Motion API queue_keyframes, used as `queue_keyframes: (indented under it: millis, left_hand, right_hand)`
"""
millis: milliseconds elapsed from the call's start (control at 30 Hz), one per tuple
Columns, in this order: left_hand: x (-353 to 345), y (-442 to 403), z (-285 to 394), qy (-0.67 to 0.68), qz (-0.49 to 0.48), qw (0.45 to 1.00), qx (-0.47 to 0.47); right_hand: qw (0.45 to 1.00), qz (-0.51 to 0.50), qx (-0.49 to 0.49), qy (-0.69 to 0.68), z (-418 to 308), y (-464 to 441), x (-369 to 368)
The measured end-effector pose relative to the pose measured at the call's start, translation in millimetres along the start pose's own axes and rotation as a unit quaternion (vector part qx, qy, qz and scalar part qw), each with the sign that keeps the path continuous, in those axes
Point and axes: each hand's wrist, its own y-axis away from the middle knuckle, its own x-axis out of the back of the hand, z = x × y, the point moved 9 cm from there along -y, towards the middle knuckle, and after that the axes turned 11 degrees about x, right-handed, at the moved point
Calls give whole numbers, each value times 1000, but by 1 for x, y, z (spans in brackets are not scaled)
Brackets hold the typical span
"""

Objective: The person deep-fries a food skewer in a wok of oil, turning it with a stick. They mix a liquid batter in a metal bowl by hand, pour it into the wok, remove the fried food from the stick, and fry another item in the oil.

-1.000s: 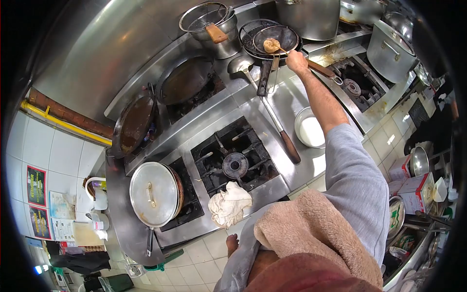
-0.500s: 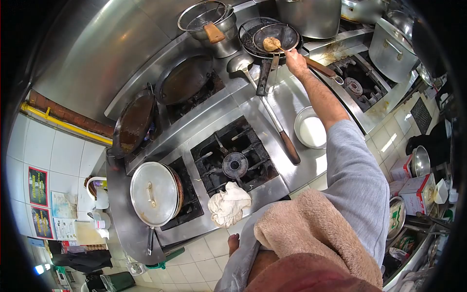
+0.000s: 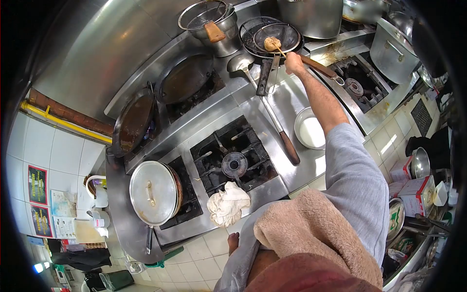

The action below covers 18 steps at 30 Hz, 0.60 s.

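Observation:
My right hand [image 3: 294, 63] is closed round the thin handle of a brush-like tool, whose pale, bulky head [image 3: 272, 44] lies in a dark strainer [image 3: 291, 35] at the top of the view. The strainer rests on stacked dark pans, and its brown wooden handle [image 3: 321, 67] runs past my hand. Nearer me is a metal bowl [image 3: 300, 117] of white contents. Left of it lies a long ladle [image 3: 266, 103] with a wooden end. At the bottom, only a few fingertips of my left hand [image 3: 233, 241] show beside my clothing; what they hold, if anything, is hidden.
A burner [image 3: 234, 165] sits mid-view, with a crumpled white cloth [image 3: 228, 204] at its front edge. A lidded pan [image 3: 153, 194] stands left, with two dark pans [image 3: 134, 125] behind. Large pots [image 3: 393, 51] are at upper right; boxes [image 3: 417, 195] stand at right.
My right hand has shifted very slightly, and the tool's head has moved a little within the strainer. The rest of the scene looks much the same.

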Motion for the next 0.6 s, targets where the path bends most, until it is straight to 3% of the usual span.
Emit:
queue_keyframes:
  millis: [33, 100, 133, 200, 233, 267, 300, 333, 367, 400, 467, 500, 533, 600]
  left_hand:
    - [1, 1, 2, -35, 19, 999, -8]
    - [-1, 3, 2, -26, 8, 1000, 2]
    - [-2, 4, 3, -22, 4, 1000, 5]
    - [1, 12, 20, -42, 37, 998, -41]
    - [1, 18, 28, -44, 47, 996, -62]
    - [2, 36, 39, -22, 52, 996, -76]
    - [-3, 22, 47, -200, 74, 958, -193]
    - [-10, 11, 34, -367, 98, 878, -290]
    - [-12, -4, 19, -404, 46, 897, -175]
    - [-18, -8, 12, -487, 53, 850, -193]
    - [-12, -18, -3, -449, 86, 878, -139]
    - [-3, -17, -13, -286, 109, 951, -42]
    - [4, -9, -26, -115, 126, 984, 52]
    - [-2, 10, -26, -86, 116, 985, 99]
  right_hand:
    - [1000, 0, 0, 0, 0, 1, 0]
    - [982, 32, -44, -182, 9, 5, -5]
    - [982, 29, -43, -181, 8, 5, -6]
    - [997, 60, 16, -37, 4, 0, 2]
    - [986, 115, 97, 72, -5, 2, 8]
    - [981, 122, 119, 91, -11, 7, 12]
    - [976, 123, 149, 104, -4, -5, 8]
    - [966, 117, 186, 137, -6, -6, 5]
    - [971, 115, 186, 97, -15, 3, 10]
    - [957, 143, 227, 112, 2, -17, 1]
    - [974, 74, 172, 129, -13, -9, 7]
    - [975, 73, 165, 133, -15, -10, 9]
    - [967, 86, 192, 146, -13, -16, 7]
    - [957, 109, 209, 170, -6, -24, 10]
